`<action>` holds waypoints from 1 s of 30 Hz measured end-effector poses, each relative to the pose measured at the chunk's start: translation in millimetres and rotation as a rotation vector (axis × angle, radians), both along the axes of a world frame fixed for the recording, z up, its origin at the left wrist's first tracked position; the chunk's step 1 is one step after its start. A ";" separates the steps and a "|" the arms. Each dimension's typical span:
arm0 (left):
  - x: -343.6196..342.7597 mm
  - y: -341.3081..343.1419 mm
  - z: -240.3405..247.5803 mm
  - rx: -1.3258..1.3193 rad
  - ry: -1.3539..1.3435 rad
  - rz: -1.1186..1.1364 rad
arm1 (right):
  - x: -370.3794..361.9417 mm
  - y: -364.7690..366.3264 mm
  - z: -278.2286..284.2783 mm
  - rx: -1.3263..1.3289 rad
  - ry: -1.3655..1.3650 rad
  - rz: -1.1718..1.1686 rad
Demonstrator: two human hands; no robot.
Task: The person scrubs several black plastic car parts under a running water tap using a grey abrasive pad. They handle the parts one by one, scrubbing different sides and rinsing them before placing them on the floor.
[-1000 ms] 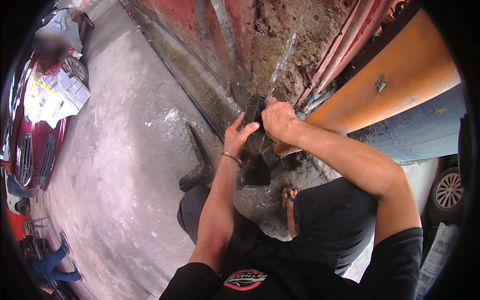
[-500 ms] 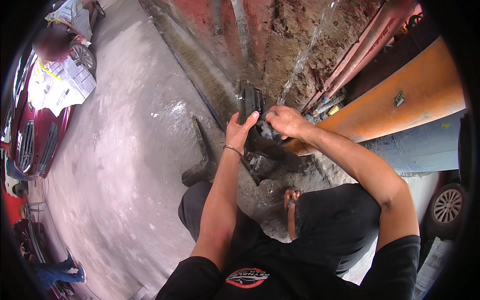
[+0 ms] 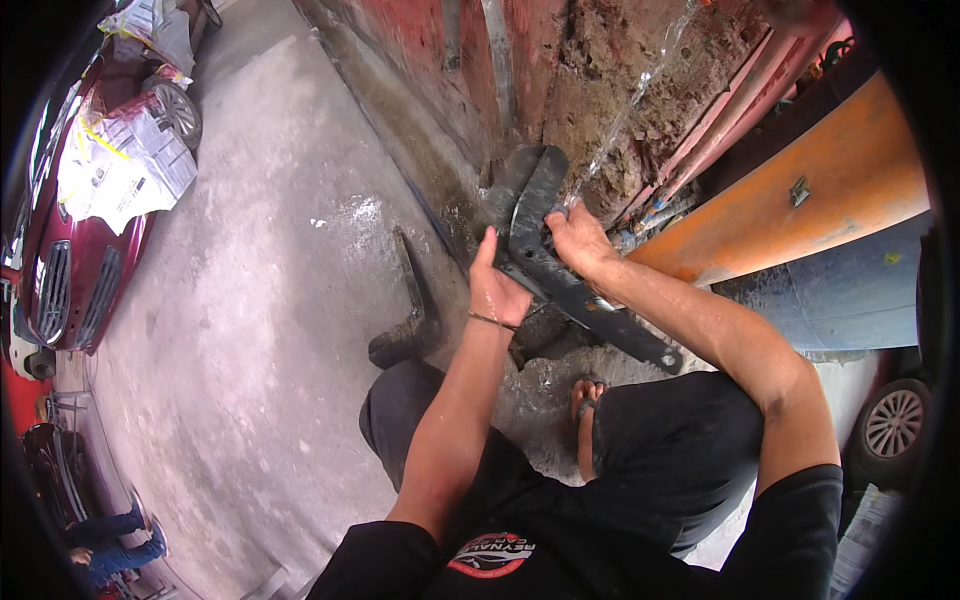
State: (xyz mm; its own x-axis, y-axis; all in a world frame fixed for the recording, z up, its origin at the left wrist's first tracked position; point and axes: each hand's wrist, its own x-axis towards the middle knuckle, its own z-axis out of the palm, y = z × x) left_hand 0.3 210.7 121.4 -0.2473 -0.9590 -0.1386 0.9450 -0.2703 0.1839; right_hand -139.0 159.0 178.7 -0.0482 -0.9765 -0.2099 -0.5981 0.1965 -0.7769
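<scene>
A black, L-shaped plastic car part (image 3: 553, 268), wet and shiny, is held up in front of me by both hands. My left hand (image 3: 499, 288) grips its near left edge, thumb pointing up along it and the other fingers hidden behind. My right hand (image 3: 581, 240) is closed at its right edge, close to the bend, its fingertips partly hidden; whether it also holds something small I cannot make out. A thin stream of water (image 3: 640, 88) falls from the upper right to just beside my right hand. A similar black part (image 3: 408, 318) lies on the floor to the left.
Ahead stands a worn red and brown wall (image 3: 600, 90). An orange car panel (image 3: 770, 190) and a grey-blue panel (image 3: 830, 285) lean at the right, above a wheel (image 3: 893, 422). Maroon car (image 3: 85, 270) with paper on it stands far left; a person's legs (image 3: 115, 540) show at lower left.
The black part has been raised and turned, so its long bent shape now shows. White suds seen by my right hand earlier are out of sight. My left hand has moved slightly right.
</scene>
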 end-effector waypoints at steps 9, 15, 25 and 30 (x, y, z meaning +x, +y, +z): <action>21.5 -43.8 -27.9 0.221 -0.430 0.213 | 1.7 3.2 22.5 -0.554 0.346 0.432; 7.6 -28.8 8.4 0.241 -0.378 0.066 | 6.5 -3.3 22.8 -0.453 0.428 0.533; 28.6 -33.4 37.7 0.134 -0.341 -0.020 | 16.0 -16.3 46.6 -0.221 0.431 0.223; 23.3 -42.7 30.1 0.340 -0.468 -0.005 | 24.6 5.8 34.2 -0.210 0.331 0.539</action>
